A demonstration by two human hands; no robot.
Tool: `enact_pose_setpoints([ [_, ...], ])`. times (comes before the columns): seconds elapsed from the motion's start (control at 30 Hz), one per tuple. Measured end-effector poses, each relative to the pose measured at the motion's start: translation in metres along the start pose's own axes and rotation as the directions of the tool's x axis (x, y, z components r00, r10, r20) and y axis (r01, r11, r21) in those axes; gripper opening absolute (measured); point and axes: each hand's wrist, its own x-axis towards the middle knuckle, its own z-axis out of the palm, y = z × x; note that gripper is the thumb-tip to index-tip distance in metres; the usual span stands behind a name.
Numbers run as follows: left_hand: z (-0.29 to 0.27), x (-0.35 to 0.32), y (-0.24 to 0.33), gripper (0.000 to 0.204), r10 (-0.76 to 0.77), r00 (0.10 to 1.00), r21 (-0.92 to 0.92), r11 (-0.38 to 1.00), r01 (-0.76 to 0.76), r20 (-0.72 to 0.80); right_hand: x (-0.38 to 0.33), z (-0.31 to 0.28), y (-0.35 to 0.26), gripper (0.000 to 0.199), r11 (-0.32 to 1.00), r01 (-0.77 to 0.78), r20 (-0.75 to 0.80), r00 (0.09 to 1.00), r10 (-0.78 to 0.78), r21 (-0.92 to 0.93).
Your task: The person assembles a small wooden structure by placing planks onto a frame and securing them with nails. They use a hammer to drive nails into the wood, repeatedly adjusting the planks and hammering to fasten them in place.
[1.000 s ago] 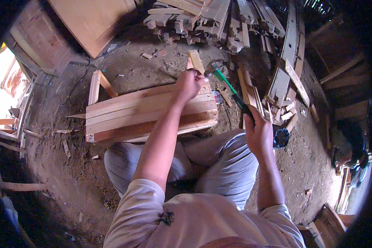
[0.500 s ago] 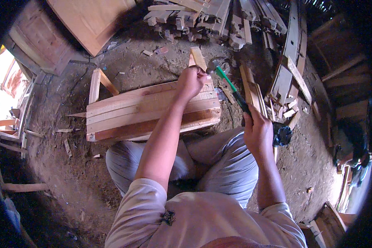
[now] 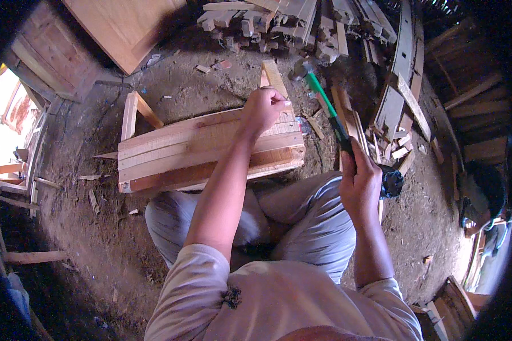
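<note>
The stack of timber (image 3: 290, 25) stood at your twelve o'clock, beyond the slatted wooden assembly (image 3: 182, 142), which lay from ten to twelve o'clock just past your knees. At one o'clock slanted the hammer (image 3: 325, 101), green-shafted, its blurred head apart from the wood; your right hand (image 3: 360, 173) was wrapped around its dark handle. Your left hand (image 3: 261, 111), at twelve, was over the assembly, fingertips drawn together; whether they pinched anything, I couldn't tell.
</note>
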Motion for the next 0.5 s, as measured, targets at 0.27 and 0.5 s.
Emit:
enact_pose_setpoints([
  [0.27, 0.001, -0.003, 0.015, 0.016, -0.094, 0.996, 0.084, 0.992, 0.094, -0.002, -0.005, -0.003, 0.002, 0.038, 0.998, -0.035, 0.093, 0.995, 0.04, -0.057],
  [0.5, 0.002, -0.002, 0.008, 0.022, -0.042, 0.999, 0.062, 0.997, 0.042, 0.004, -0.012, 0.002, 0.007, 0.037, 0.995, 0.047, 0.14, 0.989, -0.035, -0.086],
])
